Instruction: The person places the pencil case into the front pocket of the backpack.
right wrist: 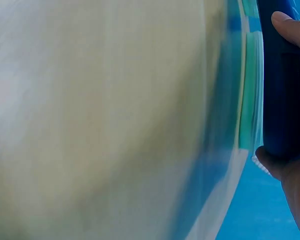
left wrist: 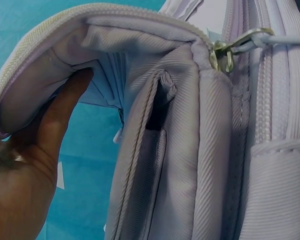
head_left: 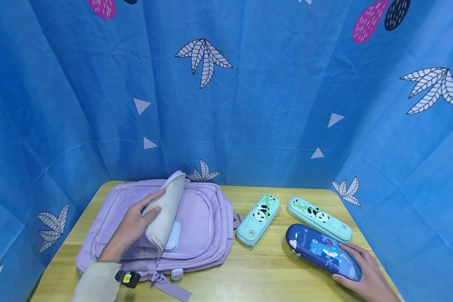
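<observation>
A lilac backpack [head_left: 196, 218] lies on the table at the left, its front pocket unzipped. My left hand [head_left: 134, 226] grips the pocket's flap [head_left: 170, 207] and holds it raised, so its pale lining shows. In the left wrist view, a digit reaches inside the flap's zipped edge [left wrist: 105, 10]. A light blue case [head_left: 173, 237] sits partly hidden behind the flap. My right hand [head_left: 368, 272] holds a navy dinosaur pencil case [head_left: 321, 249] by its near right end, thumb on one side and fingers on the other. In the right wrist view, this dark case [right wrist: 285, 100] overlaps a mint case.
Two mint panda pencil cases lie on the wooden table [head_left: 264, 277]: one [head_left: 258, 220] beside the backpack, the other [head_left: 324, 218] just behind the navy one. A strap [head_left: 171, 289] hangs toward the front edge. Blue patterned curtain [head_left: 249, 105] encloses the back and sides.
</observation>
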Action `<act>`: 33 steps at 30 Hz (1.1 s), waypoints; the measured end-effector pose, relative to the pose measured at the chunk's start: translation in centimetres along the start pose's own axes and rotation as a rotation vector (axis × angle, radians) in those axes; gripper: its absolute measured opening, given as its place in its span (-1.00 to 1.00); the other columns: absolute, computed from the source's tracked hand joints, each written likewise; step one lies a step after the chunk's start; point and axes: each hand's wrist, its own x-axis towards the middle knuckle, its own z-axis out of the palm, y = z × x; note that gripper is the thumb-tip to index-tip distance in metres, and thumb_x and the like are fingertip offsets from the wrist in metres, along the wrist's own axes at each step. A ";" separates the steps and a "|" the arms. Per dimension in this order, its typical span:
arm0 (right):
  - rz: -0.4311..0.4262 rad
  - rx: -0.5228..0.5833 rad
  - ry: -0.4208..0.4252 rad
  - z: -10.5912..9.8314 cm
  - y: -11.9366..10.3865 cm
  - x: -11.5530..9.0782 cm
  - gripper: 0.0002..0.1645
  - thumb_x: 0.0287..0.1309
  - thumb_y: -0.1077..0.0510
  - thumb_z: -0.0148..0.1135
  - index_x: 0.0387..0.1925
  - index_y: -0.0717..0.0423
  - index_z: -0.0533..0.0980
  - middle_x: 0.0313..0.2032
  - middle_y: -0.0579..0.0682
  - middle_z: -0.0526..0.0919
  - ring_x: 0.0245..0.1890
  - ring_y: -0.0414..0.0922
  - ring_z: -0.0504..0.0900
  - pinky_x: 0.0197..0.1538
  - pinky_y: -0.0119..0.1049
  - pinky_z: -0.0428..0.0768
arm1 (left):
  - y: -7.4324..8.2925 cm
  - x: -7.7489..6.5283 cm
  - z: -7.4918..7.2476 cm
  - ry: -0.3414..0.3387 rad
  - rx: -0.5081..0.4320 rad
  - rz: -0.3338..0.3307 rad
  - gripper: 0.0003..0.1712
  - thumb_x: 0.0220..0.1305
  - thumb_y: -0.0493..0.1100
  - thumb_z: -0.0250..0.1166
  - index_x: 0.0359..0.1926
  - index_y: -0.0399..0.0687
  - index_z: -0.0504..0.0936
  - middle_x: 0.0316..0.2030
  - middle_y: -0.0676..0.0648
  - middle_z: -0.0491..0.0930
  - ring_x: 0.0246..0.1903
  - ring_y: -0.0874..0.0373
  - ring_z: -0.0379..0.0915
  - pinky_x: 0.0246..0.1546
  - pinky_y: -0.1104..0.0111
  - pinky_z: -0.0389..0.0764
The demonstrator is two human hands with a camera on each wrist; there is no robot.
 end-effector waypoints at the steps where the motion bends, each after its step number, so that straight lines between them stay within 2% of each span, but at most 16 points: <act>1: 0.006 -0.003 -0.007 0.0 -0.2 0.1 0.08 -0.10 -0.08 0.79 0.44 0.10 0.49 0.35 0.29 0.42 0.18 0.22 0.38 0.02 0.05 0.36 | 0.0 0.0 0.0 0.000 0.002 -0.001 -0.39 0.71 -0.14 0.13 0.67 0.06 0.36 0.69 -0.19 0.23 0.68 -0.24 0.08 0.54 0.14 0.31; 4: 0.018 0.000 -0.032 -0.1 -0.8 0.6 0.09 -0.07 -0.11 0.78 0.46 0.09 0.48 0.37 0.30 0.40 0.23 0.29 0.39 0.05 0.17 0.41 | 0.0 0.0 0.1 0.002 0.002 0.002 -0.39 0.71 -0.14 0.13 0.67 0.06 0.36 0.68 -0.20 0.23 0.67 -0.25 0.09 0.44 0.42 0.34; 6: 0.023 -0.003 -0.045 -0.2 -1.3 0.9 0.10 -0.07 -0.13 0.78 0.47 0.08 0.48 0.38 0.30 0.40 0.25 0.32 0.40 0.05 0.25 0.44 | -0.1 0.0 0.1 0.003 0.002 0.008 -0.39 0.71 -0.14 0.13 0.66 0.05 0.37 0.68 -0.21 0.23 0.67 -0.26 0.10 0.40 0.48 0.33; 9: 0.017 -0.004 -0.057 -0.2 -1.9 1.5 0.11 -0.05 -0.15 0.77 0.49 0.06 0.46 0.39 0.31 0.40 0.27 0.38 0.40 0.03 0.36 0.47 | -0.1 0.0 0.2 0.003 -0.005 0.014 -0.39 0.70 -0.16 0.13 0.66 0.03 0.37 0.68 -0.22 0.24 0.67 -0.27 0.09 0.52 0.25 0.33; 11: 0.009 -0.003 -0.052 -0.1 -2.3 1.8 0.10 -0.04 -0.16 0.77 0.50 0.05 0.47 0.40 0.30 0.41 0.26 0.38 0.42 0.00 0.32 0.49 | -0.2 0.1 0.2 0.004 -0.007 0.020 -0.39 0.70 -0.16 0.13 0.66 0.01 0.37 0.68 -0.22 0.24 0.67 -0.28 0.08 0.58 -0.01 0.28; 14: -0.007 0.007 -0.040 0.1 -2.9 2.3 0.09 -0.05 -0.15 0.77 0.48 0.06 0.49 0.40 0.29 0.41 0.26 0.36 0.42 0.00 0.28 0.49 | -0.2 0.1 0.2 0.003 -0.016 0.024 -0.40 0.70 -0.17 0.13 0.66 0.01 0.37 0.68 -0.22 0.23 0.68 -0.29 0.06 0.60 -0.22 0.18; 22: -0.054 0.043 -0.011 0.6 -4.6 3.7 0.06 -0.07 -0.13 0.79 0.45 0.07 0.52 0.39 0.24 0.42 0.29 0.30 0.41 0.04 0.25 0.48 | -0.2 0.0 0.3 0.004 -0.019 0.022 -0.39 0.70 -0.20 0.12 0.66 -0.01 0.37 0.68 -0.24 0.23 0.68 -0.31 0.05 0.61 -0.24 0.16; 33: -0.056 0.075 -0.064 1.3 -6.8 5.7 0.07 -0.02 -0.18 0.75 0.50 -0.03 0.49 0.44 0.23 0.41 0.33 0.32 0.43 0.10 0.30 0.50 | -0.1 0.1 0.2 0.002 -0.021 0.020 -0.39 0.69 -0.20 0.13 0.66 0.00 0.37 0.68 -0.24 0.23 0.68 -0.30 0.04 0.62 -0.25 0.14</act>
